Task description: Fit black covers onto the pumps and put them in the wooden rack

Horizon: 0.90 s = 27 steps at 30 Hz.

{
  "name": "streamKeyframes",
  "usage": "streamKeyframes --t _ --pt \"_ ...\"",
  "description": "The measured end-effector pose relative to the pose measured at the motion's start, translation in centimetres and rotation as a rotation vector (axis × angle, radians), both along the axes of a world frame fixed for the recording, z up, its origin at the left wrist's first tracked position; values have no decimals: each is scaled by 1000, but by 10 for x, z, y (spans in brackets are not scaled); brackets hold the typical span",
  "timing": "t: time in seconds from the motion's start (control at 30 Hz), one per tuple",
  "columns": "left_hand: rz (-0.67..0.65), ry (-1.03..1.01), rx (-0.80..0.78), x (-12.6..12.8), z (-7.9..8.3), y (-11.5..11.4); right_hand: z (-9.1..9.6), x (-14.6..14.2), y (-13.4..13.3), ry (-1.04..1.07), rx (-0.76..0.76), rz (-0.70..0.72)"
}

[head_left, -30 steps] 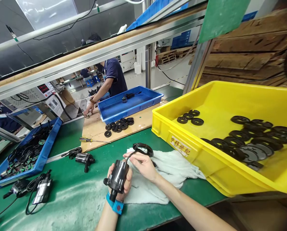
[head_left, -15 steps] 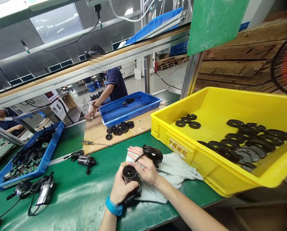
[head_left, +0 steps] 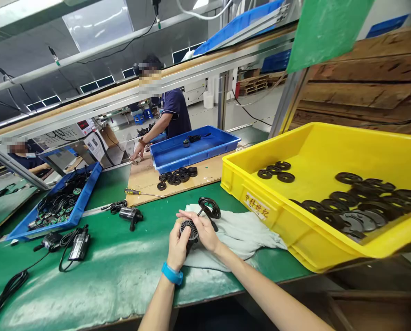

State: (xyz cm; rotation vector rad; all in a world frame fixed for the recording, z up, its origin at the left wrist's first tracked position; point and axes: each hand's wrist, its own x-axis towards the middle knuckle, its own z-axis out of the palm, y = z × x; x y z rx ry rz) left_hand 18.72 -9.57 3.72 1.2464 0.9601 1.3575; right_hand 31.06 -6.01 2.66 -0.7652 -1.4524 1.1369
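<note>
Near the lower centre of the frame, the left hand point(head_left: 176, 244) has its fingers wrapped around a black pump point(head_left: 191, 227), whose slotted end faces the camera above the green surface point(head_left: 122, 289). The right hand point(head_left: 205, 231) lies against the pump's right side, though I cannot tell whether its fingers grip the pump or its coiled cable point(head_left: 212, 209). A pale cloth point(head_left: 250, 234) sits just beside, and a yellow bin point(head_left: 288, 227) fills the right of the frame.
</note>
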Motion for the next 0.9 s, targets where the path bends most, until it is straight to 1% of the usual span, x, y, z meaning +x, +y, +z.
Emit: streamKeyframes --t 0.13,0.23,0.3,0.5,0.67,0.9 --pt "125 -87 -44 7 1 -2 0 -12 -10 54 -114 37" --pt "165 -158 -74 7 1 -1 1 -19 -18 82 -215 0" --pt "181 -180 -78 6 -1 -1 1 -22 -22 94 -240 -29" --pt "256 -141 -59 10 -9 0 2 -23 -19 63 -234 -9" --pt "262 -99 -40 15 -13 0 -6 -22 -18 84 -211 -38" --pt "280 -57 -44 14 -17 -2 -14 -24 -20 61 -154 -49"
